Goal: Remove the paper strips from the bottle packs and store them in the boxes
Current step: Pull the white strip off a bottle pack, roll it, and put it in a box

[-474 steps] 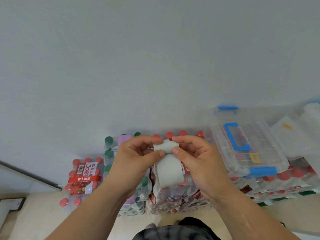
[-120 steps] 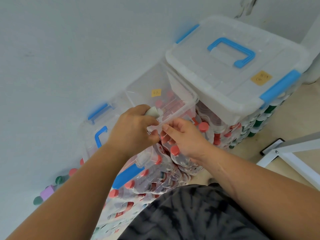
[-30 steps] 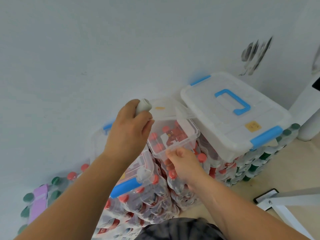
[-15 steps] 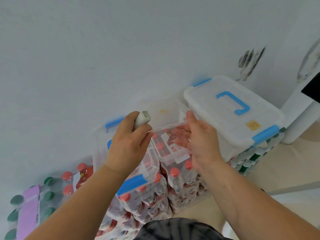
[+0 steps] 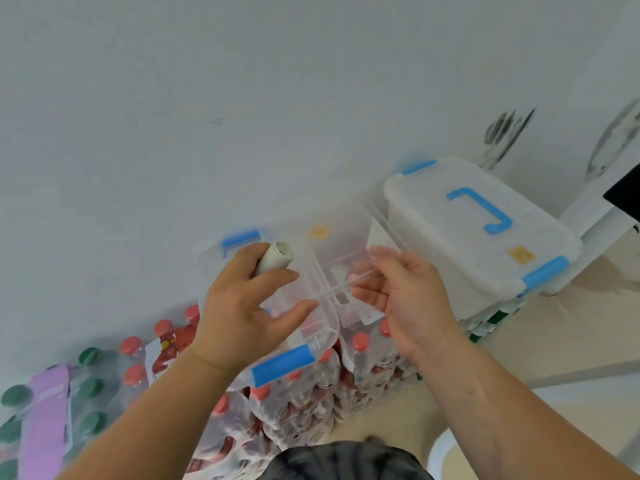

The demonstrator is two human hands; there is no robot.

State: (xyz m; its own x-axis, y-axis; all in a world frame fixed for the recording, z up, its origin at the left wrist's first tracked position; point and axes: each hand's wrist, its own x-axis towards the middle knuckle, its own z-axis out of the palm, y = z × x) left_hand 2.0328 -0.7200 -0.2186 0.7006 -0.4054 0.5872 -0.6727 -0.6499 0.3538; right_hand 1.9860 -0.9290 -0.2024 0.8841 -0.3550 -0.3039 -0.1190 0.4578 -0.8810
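1. Left hand [image 5: 242, 306] grips rolled paper strip [image 5: 276, 259] above clear storage box [image 5: 284, 363].
2. Right hand [image 5: 405, 296], fingers relaxed, at raised transparent lid [image 5: 332, 244].
3. Box sits on red-capped bottle packs [image 5: 311, 393].

1. Light was bright, even and cool; the wall [image 5: 242, 98] showed no glare.
2. Shadows were soft: a faint one lay on the floor [image 5: 571, 341] beside the closed box [image 5: 467, 237].
3. Motion blur smeared the right hand [image 5: 408, 296] and the clear box [image 5: 322, 271]; the roll [image 5: 275, 261] in the left hand [image 5: 242, 306] was sharper.
4. Wide-angle distortion bent the frame edges; bottles [image 5: 90, 386] at lower left were soft.
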